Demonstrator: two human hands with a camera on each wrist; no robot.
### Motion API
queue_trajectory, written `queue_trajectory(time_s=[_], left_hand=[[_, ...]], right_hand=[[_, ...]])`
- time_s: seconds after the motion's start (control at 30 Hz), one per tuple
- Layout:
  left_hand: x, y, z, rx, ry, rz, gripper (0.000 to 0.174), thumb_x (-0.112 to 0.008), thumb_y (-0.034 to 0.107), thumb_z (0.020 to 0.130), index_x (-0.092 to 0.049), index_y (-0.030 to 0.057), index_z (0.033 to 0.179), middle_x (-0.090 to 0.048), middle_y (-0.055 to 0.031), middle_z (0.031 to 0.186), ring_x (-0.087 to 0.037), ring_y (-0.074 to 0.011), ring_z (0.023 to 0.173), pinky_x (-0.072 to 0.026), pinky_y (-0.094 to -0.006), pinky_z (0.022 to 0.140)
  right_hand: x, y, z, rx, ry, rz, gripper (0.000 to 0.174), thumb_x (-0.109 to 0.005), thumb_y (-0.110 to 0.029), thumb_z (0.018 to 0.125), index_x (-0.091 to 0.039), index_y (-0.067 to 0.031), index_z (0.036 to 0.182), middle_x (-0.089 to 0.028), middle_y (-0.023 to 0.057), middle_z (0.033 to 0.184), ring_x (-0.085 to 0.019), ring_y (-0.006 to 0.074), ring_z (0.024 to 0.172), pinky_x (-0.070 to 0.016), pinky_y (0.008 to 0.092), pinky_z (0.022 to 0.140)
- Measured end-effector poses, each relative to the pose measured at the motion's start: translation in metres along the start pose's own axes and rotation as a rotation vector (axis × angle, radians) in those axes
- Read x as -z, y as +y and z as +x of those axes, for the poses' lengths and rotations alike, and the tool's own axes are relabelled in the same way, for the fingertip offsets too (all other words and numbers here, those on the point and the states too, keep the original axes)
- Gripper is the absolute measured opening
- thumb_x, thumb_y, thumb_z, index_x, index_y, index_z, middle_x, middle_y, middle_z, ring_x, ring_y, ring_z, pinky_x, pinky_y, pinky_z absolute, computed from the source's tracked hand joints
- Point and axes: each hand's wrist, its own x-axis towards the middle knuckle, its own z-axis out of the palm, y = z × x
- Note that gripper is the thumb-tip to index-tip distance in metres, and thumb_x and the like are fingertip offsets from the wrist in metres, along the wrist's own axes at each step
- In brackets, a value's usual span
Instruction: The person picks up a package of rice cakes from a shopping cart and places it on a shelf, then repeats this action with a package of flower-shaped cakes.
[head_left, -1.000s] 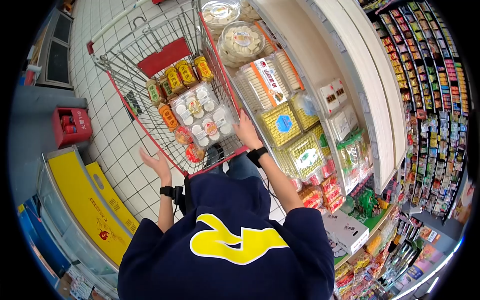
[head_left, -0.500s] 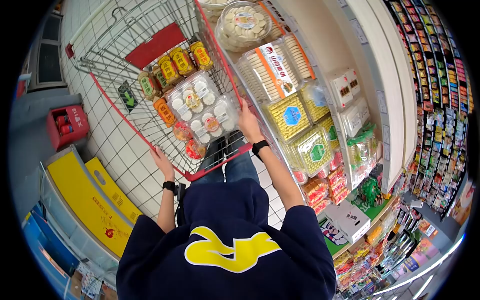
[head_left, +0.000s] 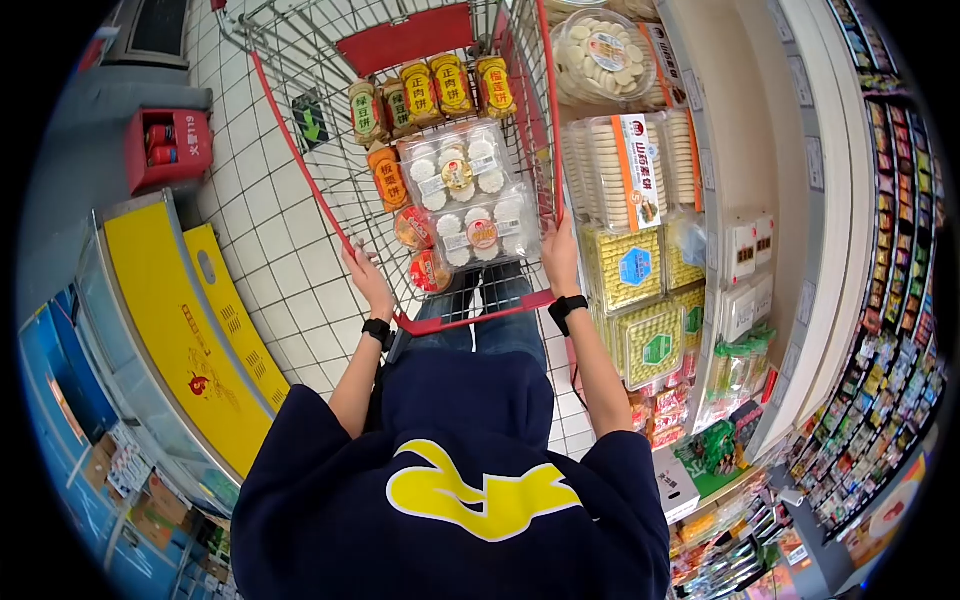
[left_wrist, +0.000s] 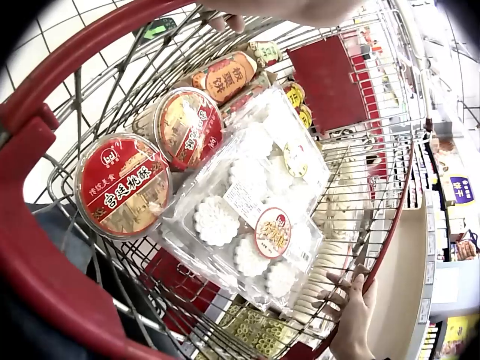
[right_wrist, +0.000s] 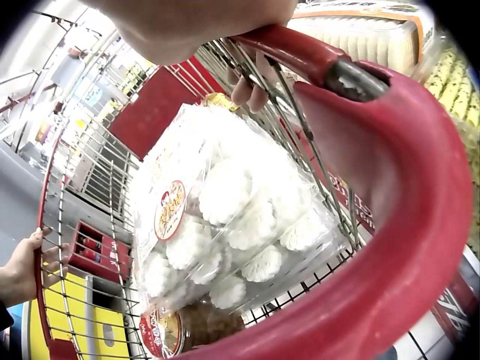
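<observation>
A wire shopping cart with red rails (head_left: pixel 302 165) stands before the person. The left hand (head_left: pixel 371 283) grips its left side rail near the front corner; the right hand (head_left: pixel 560 255) holds the right side rail, fingers curled over into the basket in the right wrist view. Inside lie clear plastic boxes of white scalloped pastries (head_left: pixel 480 232), stacked near the right hand. Two round tubs with red lids (left_wrist: pixel 124 184) sit beside the boxes. An orange-labelled packet (head_left: pixel 387 180) and a row of packets with yellow and green labels (head_left: pixel 420 92) stand farther in.
Close along the right side runs a shelf with boxed yellow pastries (head_left: pixel 625 265), long biscuit packs (head_left: pixel 600 170) and a round tub (head_left: pixel 605 55). At left are a yellow-fronted freezer (head_left: pixel 150 290) and a red fire-equipment box (head_left: pixel 170 150). White tiles (head_left: pixel 250 230) cover the floor.
One second ago the left hand was spread beside the cart and the right hand was at the right rail; now both grip the rails. The cart appears farther right in the head view.
</observation>
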Motion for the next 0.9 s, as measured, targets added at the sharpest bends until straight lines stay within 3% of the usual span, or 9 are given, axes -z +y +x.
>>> queue_trajectory(time_s=[0.13, 0.2, 0.47, 0.53, 0.57, 0.63, 0.77, 0.83, 0.9], left_hand=[[-0.007, 0.004, 0.002, 0.011, 0.012, -0.042, 0.037, -0.035, 0.026, 0.100, -0.037, 0.0068, 0.131, -0.054, -0.0077, 0.119, -0.051, -0.0121, 0.082, -0.0421, -0.0283, 0.076], [-0.010, 0.004, 0.006, -0.008, 0.048, -0.077, 0.038, -0.037, 0.025, 0.100, -0.037, 0.0053, 0.133, -0.056, -0.0077, 0.115, -0.048, -0.0109, 0.077, -0.0418, -0.0258, 0.069], [-0.035, 0.011, 0.022, -0.046, 0.079, -0.021, 0.041, -0.038, 0.025, 0.100, -0.036, 0.0017, 0.133, -0.058, -0.0101, 0.108, -0.052, -0.0141, 0.080, -0.0439, -0.0301, 0.074], [-0.046, 0.019, 0.027, -0.034, 0.091, -0.051, 0.040, -0.038, 0.023, 0.099, -0.037, 0.0006, 0.132, -0.060, -0.0104, 0.102, -0.052, -0.0146, 0.077, -0.0441, -0.0302, 0.073], [-0.051, 0.022, 0.030, -0.051, 0.093, -0.038, 0.039, -0.038, 0.022, 0.099, -0.039, 0.0001, 0.131, -0.060, -0.0099, 0.097, -0.052, -0.0149, 0.076, -0.0440, -0.0299, 0.073], [-0.060, 0.027, 0.038, -0.050, 0.099, -0.018, 0.037, -0.039, 0.020, 0.099, -0.042, -0.0014, 0.128, -0.059, -0.0086, 0.083, -0.052, -0.0150, 0.072, -0.0435, -0.0292, 0.071], [-0.072, 0.037, 0.054, -0.062, 0.047, 0.017, 0.035, -0.040, 0.018, 0.098, -0.043, -0.0011, 0.127, -0.058, -0.0090, 0.083, -0.050, -0.0148, 0.069, -0.0431, -0.0296, 0.068], [-0.085, 0.050, 0.058, -0.101, 0.073, 0.000, 0.034, -0.039, 0.018, 0.098, -0.043, -0.0003, 0.127, -0.058, -0.0092, 0.083, -0.050, -0.0151, 0.069, -0.0431, -0.0295, 0.067], [-0.091, 0.055, 0.062, -0.125, 0.077, -0.002, 0.034, -0.039, 0.018, 0.098, -0.042, 0.0019, 0.128, -0.059, -0.0101, 0.086, -0.051, -0.0164, 0.068, -0.0436, -0.0301, 0.066]], right_hand=[[0.001, -0.011, 0.007, 0.033, 0.030, 0.017, 0.042, -0.045, -0.012, 0.094, -0.033, -0.0091, 0.134, -0.062, 0.0260, 0.097, -0.059, 0.0464, 0.084, -0.0475, 0.0491, 0.067], [0.002, -0.015, 0.014, 0.034, 0.026, 0.002, 0.041, -0.045, -0.013, 0.094, -0.034, -0.0092, 0.133, -0.062, 0.0262, 0.096, -0.059, 0.0467, 0.083, -0.0473, 0.0493, 0.067], [0.006, -0.020, 0.048, 0.027, 0.026, -0.054, 0.037, -0.044, -0.013, 0.094, -0.037, -0.0085, 0.130, -0.062, 0.0270, 0.092, -0.059, 0.0470, 0.081, -0.0456, 0.0501, 0.064], [0.007, -0.018, 0.061, 0.083, 0.035, -0.100, 0.037, -0.041, -0.012, 0.096, -0.034, -0.0017, 0.130, -0.061, 0.0204, 0.073, -0.061, 0.0335, 0.064, -0.0463, 0.0394, 0.059], [0.009, -0.017, 0.068, 0.093, 0.029, -0.104, 0.037, -0.041, -0.012, 0.096, -0.034, -0.0017, 0.130, -0.061, 0.0204, 0.073, -0.061, 0.0335, 0.064, -0.0463, 0.0394, 0.059], [0.011, -0.020, 0.083, 0.179, 0.074, -0.076, 0.035, -0.041, -0.012, 0.096, -0.034, -0.0033, 0.130, -0.061, 0.0201, 0.074, -0.060, 0.0342, 0.063, -0.0461, 0.0398, 0.058], [0.013, -0.027, 0.107, 0.200, 0.114, -0.067, 0.033, -0.041, -0.012, 0.096, -0.036, -0.0052, 0.128, -0.061, 0.0205, 0.075, -0.059, 0.0354, 0.064, -0.0449, 0.0413, 0.058], [0.022, -0.043, 0.113, 0.060, 0.028, -0.106, 0.035, -0.044, -0.013, 0.094, -0.037, -0.0047, 0.128, -0.060, 0.0290, 0.086, -0.058, 0.0472, 0.081, -0.0437, 0.0499, 0.065], [0.022, -0.041, 0.124, 0.079, 0.033, -0.085, 0.036, -0.044, -0.013, 0.094, -0.037, -0.0047, 0.128, -0.060, 0.0288, 0.086, -0.058, 0.0472, 0.081, -0.0435, 0.0501, 0.064]])
